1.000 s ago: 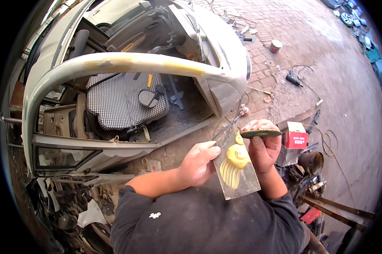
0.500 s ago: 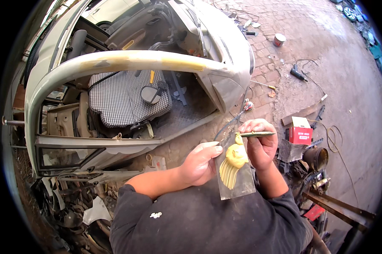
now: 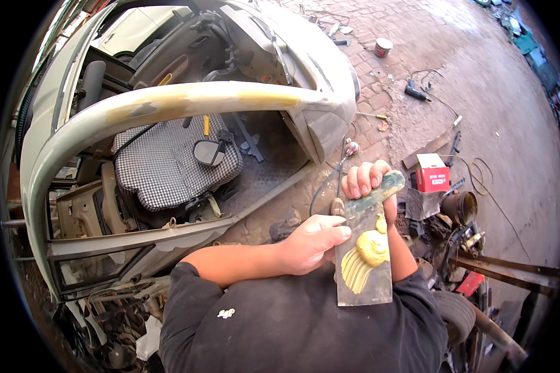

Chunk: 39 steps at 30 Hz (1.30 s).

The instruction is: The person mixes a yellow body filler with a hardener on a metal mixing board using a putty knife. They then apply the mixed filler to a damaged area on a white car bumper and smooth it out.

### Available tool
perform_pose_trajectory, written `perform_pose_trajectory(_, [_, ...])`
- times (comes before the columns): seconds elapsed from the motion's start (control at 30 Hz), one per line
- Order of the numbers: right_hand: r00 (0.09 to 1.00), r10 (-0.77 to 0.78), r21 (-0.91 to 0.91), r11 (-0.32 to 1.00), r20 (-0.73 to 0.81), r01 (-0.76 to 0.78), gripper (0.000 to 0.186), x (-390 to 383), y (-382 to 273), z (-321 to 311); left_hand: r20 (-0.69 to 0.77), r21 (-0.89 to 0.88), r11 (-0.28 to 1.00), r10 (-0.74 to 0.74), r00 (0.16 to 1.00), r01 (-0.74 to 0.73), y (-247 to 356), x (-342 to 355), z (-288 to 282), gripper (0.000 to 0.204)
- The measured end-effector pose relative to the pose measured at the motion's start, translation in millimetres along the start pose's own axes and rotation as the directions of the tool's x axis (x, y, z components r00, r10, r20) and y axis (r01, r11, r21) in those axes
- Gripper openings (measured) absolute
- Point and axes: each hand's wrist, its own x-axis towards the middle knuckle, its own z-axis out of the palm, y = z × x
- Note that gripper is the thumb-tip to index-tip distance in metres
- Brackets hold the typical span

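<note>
In front of my chest is a thin, grey, see-through-looking rectangular plate (image 3: 364,295), slanting slightly. A thick blob of yellow body filler (image 3: 372,248) lies on it, with ridged streaks running to the lower left. My left hand (image 3: 314,244) pinches the plate's left edge, thumb on top. My right hand (image 3: 368,180) curls over a flat, green-grey spreader (image 3: 377,193) with worn, smeared faces. The spreader lies across the plate's upper end, just above the filler; whether it touches the plate I cannot tell.
A stripped car body (image 3: 186,99) with a sanded, yellow-patched frame stands at left, a checked seat (image 3: 168,161) and mirror (image 3: 209,151) inside. At right are a red box (image 3: 433,177), a rusty can (image 3: 459,207), a tyre (image 3: 452,316) and a power tool (image 3: 416,91) with its cable.
The spreader has turned from edge-on to show its broad face. The plate has shifted slightly right in view, and the surroundings have slid left.
</note>
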Motion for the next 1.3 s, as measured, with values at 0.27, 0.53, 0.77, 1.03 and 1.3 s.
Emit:
perform_pose_trajectory(0.27, [0.988,-0.156,-0.168,0.973,0.013,0.156,0.02,5.9,25.0,5.3,0.02,0.005,1.0,0.0,1.0,0.0,15.1,-22.0,-19.1,0.032])
perform_pose_trajectory(0.53, [0.957,-0.291,-0.318,0.906,0.014,0.28,0.018,10.9,26.6,14.7,0.03,-0.144,0.989,0.048,0.998,-0.043,19.5,-28.9,-39.4,0.033])
perform_pose_trajectory(0.77, [0.97,-0.244,-0.303,0.924,-0.002,0.232,0.015,16.2,23.9,3.2,0.0,-0.17,0.978,0.126,0.992,-0.124,18.5,-18.3,-29.7,0.03])
perform_pose_trajectory(1.03, [0.986,-0.16,-0.283,0.949,-0.051,0.14,0.023,11.8,38.2,-4.1,-0.03,-0.256,0.952,0.167,0.986,-0.169,19.8,-15.9,-34.5,0.03])
perform_pose_trajectory(1.3, [0.993,-0.071,-0.337,0.936,0.096,0.099,0.034,14.6,37.9,-23.0,0.04,-0.266,0.955,0.15,0.988,-0.134,23.3,-6.1,-23.5,0.032])
